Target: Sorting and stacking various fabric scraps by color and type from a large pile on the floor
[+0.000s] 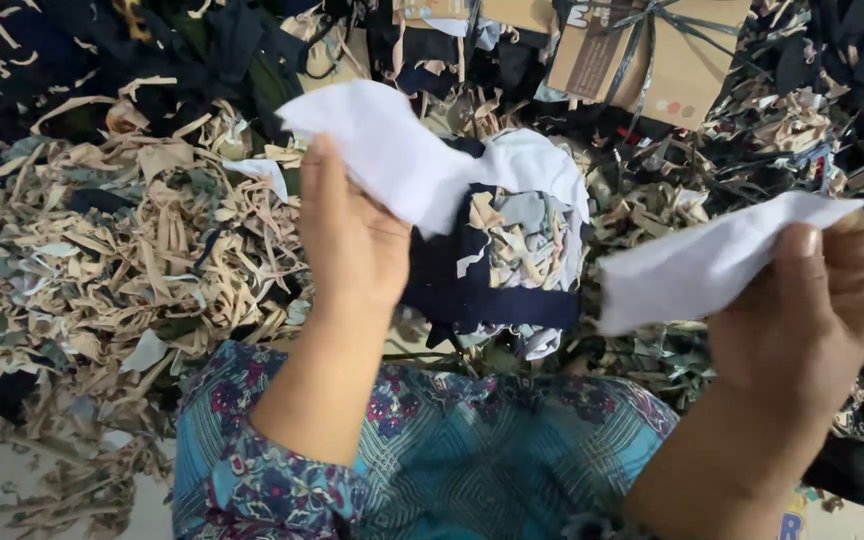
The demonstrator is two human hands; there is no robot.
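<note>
You're holding your left hand [352, 235] up over your lap, fingers closed around a bundle of cloth: a white fabric piece [392, 150] is flaring up and out past your fingertips, and a navy piece [452, 280] is hanging below it with pale scraps [522, 235] lying on top of it. The grip is firm, thumb side tucked behind the cloth, so I can't tell exactly where the thumb is pressing.

Your right hand [812, 300] is pinching a second white scrap [702, 265], thumb and forefinger squeezing together on its right end, and the rest of the scrap is trailing leftward towards the navy bundle, stopping just short of it. The two white pieces aren't touching each other.

Below both hands, your knees are showing in a teal patterned garment [452, 460]. All around you a heap of beige and tan fabric trimmings [132, 260] is spreading over the floor, with dark cloth offcuts [202, 50] piling up behind. A brown cardboard box [672, 55] tied with a dark ribbon is sitting at the top right, well apart from your hands.
</note>
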